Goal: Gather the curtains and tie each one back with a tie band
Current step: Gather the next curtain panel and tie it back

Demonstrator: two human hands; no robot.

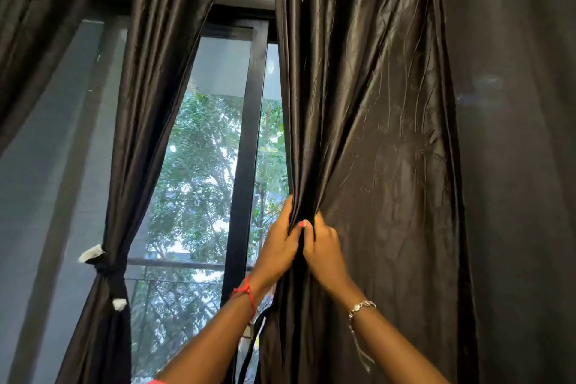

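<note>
A dark satin curtain [367, 109] hangs right of centre. My left hand [282, 246] grips its bunched left edge, and my right hand [324, 251] pinches the folds right beside it, the two hands touching. Left of the window hangs another dark curtain [156, 72], gathered at waist height by a black tie band [104, 268] with white tips.
A window with a black frame [246, 146] shows trees outside between the curtains. More dark curtain panels hang at the far right [523, 165] and top left [37, 25]. A grey wall [46, 196] lies at the left.
</note>
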